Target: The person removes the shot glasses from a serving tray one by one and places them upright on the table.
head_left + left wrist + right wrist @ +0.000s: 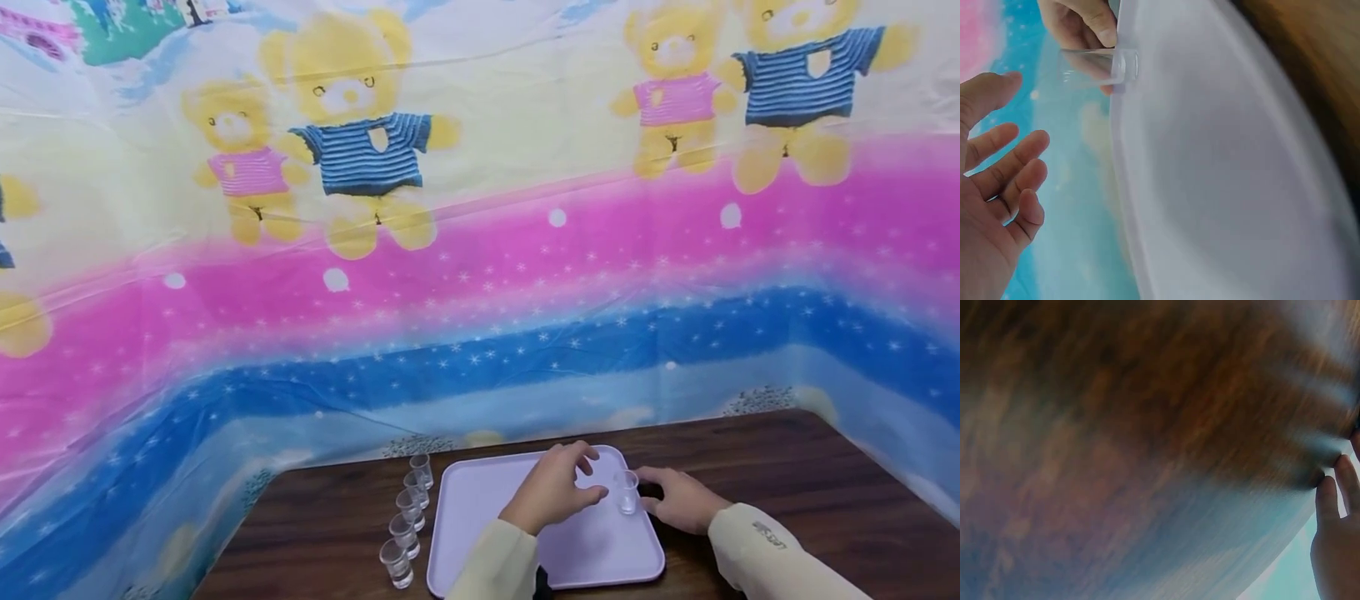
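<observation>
A small clear plastic cup (627, 492) stands upright on the right side of a pale lilac tray (480, 508). My right hand (682, 498) is beside that cup at the tray's right edge, thumb and forefinger spread, fingertips right at its side. In the left wrist view, the right hand (1082, 22) shows behind the clear cup (1094, 67). Over the tray, my left hand (551, 487) hovers with loosely bent, parted fingers and holds nothing. Some fingers of the right hand (1338, 537) appear at the right wrist view's edge, tips close to the tabletop.
Several matching clear cups (406, 533) stand in a row along the tray's left side. The dark wooden table (757, 467) extends to the right of the tray. A cloth with printed bears (375, 150) hangs behind the table and along its sides.
</observation>
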`<state>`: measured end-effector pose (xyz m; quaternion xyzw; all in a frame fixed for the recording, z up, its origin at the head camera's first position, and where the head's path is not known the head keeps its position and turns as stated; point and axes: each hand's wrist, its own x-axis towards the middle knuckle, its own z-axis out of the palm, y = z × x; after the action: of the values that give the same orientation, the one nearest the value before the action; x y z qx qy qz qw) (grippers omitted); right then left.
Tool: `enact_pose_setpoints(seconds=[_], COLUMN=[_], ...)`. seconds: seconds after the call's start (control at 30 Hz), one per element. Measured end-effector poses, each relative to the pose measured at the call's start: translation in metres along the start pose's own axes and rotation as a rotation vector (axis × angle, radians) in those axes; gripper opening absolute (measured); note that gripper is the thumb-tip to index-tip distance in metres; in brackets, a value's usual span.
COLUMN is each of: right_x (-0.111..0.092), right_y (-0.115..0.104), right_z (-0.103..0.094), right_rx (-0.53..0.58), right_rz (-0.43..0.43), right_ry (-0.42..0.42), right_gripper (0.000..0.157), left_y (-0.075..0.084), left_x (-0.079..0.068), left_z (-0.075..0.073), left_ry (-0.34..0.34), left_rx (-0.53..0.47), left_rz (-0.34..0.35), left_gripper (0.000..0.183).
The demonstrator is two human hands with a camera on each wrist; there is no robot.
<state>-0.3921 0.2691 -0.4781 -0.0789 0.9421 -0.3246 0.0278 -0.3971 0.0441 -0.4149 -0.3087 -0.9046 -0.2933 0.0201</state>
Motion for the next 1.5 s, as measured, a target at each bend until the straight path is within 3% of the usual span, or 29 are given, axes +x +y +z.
enact_pose_setpoints(seconds=[0.2, 0.4, 0.5, 0.87, 1.0, 1.1, 1.5], right_x=[0.002, 0.0, -0.002, 0.003, 0.002, 0.001, 0.002], right_y=[0.0, 0.002, 0.002, 0.0, 0.005, 0.008, 0.001], right_z=[0.005, 0.0, -0.004, 0.0, -0.001, -0.003, 0.001], right_rx=[0.002, 0.01, 0.009, 0.019, 0.002, -0.018, -0.008], right_rz=[-0.01, -0.036, -0.04, -0.045, -0.033, -0.032, -0.034], right_ry=[-0.003, 0.003, 0.007, -0.007, -0.006, 0.003, -0.016], right_gripper=[0.042, 0.042, 0.041, 0.043, 0.044, 0.044, 0.045], left_y=[-0.003, 0.004, 0.009, 0.005, 0.006, 0.001, -0.051], left_x=[0.019, 0.029, 0.033, 0.026, 0.017, 0.004, -0.065], left_z=[0.02, 0.032, 0.035, 0.027, 0.015, -0.003, -0.073], left_ry=[-0.03, -0.036, -0.044, -0.012, 0.012, 0.035, 0.168], left_rx=[-0.031, -0.024, -0.021, 0.02, 0.045, 0.047, 0.074], left_rz=[-0.046, -0.019, -0.01, -0.022, 0.008, 0.038, 0.09], left_gripper=[0.04, 0.033, 0.026, 0.023, 0.023, 0.022, 0.021])
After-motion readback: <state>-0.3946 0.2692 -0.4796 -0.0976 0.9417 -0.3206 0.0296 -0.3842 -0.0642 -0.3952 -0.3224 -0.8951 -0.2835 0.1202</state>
